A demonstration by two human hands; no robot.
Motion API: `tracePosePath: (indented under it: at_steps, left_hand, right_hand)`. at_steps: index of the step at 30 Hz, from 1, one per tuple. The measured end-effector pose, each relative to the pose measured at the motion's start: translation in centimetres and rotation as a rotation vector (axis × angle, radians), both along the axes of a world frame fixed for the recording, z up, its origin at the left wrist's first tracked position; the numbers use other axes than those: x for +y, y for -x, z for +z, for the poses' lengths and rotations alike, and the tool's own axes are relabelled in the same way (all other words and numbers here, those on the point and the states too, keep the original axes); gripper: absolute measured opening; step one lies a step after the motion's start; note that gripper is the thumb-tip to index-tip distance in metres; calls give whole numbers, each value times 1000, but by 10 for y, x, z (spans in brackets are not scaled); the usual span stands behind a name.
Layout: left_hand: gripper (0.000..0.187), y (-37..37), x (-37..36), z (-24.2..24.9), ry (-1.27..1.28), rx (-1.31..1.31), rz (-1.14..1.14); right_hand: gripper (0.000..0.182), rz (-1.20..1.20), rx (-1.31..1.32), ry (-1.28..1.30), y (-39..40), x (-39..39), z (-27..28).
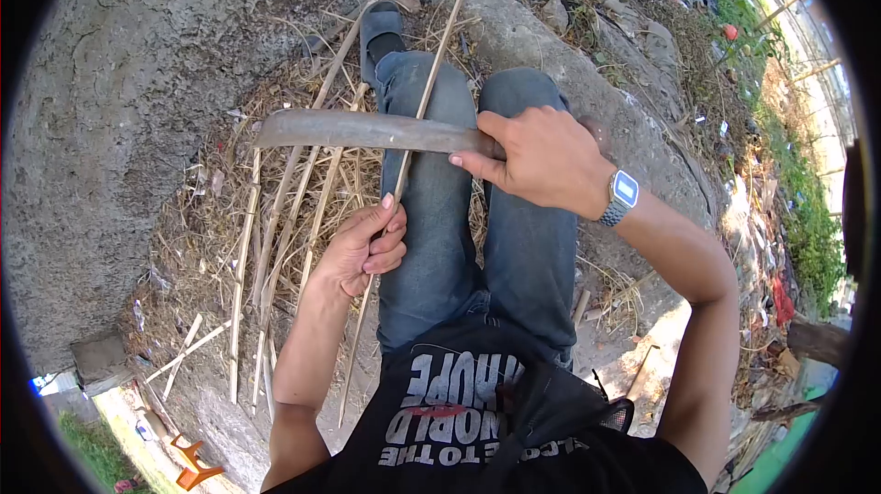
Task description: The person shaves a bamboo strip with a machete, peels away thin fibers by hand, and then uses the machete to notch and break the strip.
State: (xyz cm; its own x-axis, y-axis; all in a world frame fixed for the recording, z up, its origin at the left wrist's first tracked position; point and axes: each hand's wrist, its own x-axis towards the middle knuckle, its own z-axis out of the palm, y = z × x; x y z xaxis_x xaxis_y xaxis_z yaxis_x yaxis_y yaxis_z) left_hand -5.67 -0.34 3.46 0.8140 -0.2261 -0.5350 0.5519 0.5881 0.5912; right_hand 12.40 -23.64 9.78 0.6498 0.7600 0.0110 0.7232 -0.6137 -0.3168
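My left hand is closed around a long, thin bamboo strip, thumb lying along it. The strip runs on a slant over my left thigh, from the top of the view down past my left forearm. In my right hand is the handle of a machete, fingers wrapped round it. Its broad, worn blade points left and crosses the strip a little above my left hand, overlapping it in this view. My jeans-clad knees are beneath both.
Several bamboo strips lie on the ground to my left, among straw and shavings. A large rock wall rises at the left, and a grey boulder sits beyond my knees. An orange plastic chair shows at the lower left.
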Motion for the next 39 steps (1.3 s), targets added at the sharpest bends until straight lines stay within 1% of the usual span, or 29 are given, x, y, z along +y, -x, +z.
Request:
tracePosePath:
  at_steps: [1, 2, 5, 6, 7, 8, 9, 10, 12, 13, 14, 16, 17, 21, 24, 25, 28, 29, 32, 34, 36, 37, 39]
  left_hand:
    - [43, 2, 1, -3, -7, -22, 4]
    - [44, 2, 2, -4, -17, -50, 8]
    - [43, -8, -3, 5, -10, -43, 49]
    - [43, -10, -4, 6, 1, -46, 60]
    - [43, -7, -3, 6, -57, -20, 60]
    - [43, -5, -4, 5, -60, -26, 63]
    - [44, -3, -5, 5, -33, -24, 52]
    - [44, -4, -6, 5, -6, -24, 40]
    - [44, -7, -8, 4, 10, -29, 37]
    - [44, -7, -8, 3, 18, -34, 32]
    - [44, -7, -8, 0, 26, -36, 23]
    - [44, -3, -9, -2, 1, -13, 28]
    - [44, -5, -9, 0, 12, -8, 41]
    - [45, -15, -8, 9, 14, -16, 89]
    - [45, -16, -10, 10, 4, -33, 85]
    - [44, -15, -12, 11, 8, -28, 87]
    - [43, -9, -12, 8, 13, -5, 95]
    - [43, -10, -10, 7, 27, -17, 91]
    - [44, -18, -12, 14, 74, -46, 121]
    - [45, -16, -11, 13, 46, -39, 95]
    - [45, -15, -8, 11, 16, -36, 91]
    - [45, -13, -6, 8, 22, -49, 86]
    - [45, -4, -6, 5, 22, -35, 94]
  right_hand:
    - [62, 43, -7, 38, 5, 0, -3]
    - [62, 33, 5, 35, 3, -1, -7]
    - [64, 20, -186, -89, -16, 7, -13]
    - [64, 29, -187, -89, -25, 10, -13]
    - [64, -61, -174, -118, -40, 11, -11]
    - [65, -155, -159, -148, -51, 11, -9]
    - [64, -201, -98, -179, -55, 11, -3]
    - [64, -203, -102, -185, -50, 12, -2]
    - [63, -49, -16, -104, -25, 10, -3]
    - [62, -11, 27, -45, -10, 12, -1]
    - [62, -15, 35, -39, -13, 11, 0]
    - [63, 59, 4, -57, -20, 10, -3]
    - [62, 46, 38, -37, -29, 11, -4]
    - [63, -4, 8, 0, -27, 26, 12]
    - [62, -2, 8, -66, -15, 29, 2]
    - [61, 44, 4, -26, -7, 27, 1]
    - [61, 66, -38, -34, -12, 25, -1]
    - [61, 2, 8, -61, -25, 28, 1]
    - [61, -36, -26, -44, -33, 38, 1]
    - [62, -59, -4, -59, -19, 34, 5]
    - [63, 126, -52, 53, -11, 29, 0]
    - [63, 113, -69, 69, -19, 29, 2]
    - [61, 10, -29, -82, -52, 32, -6]
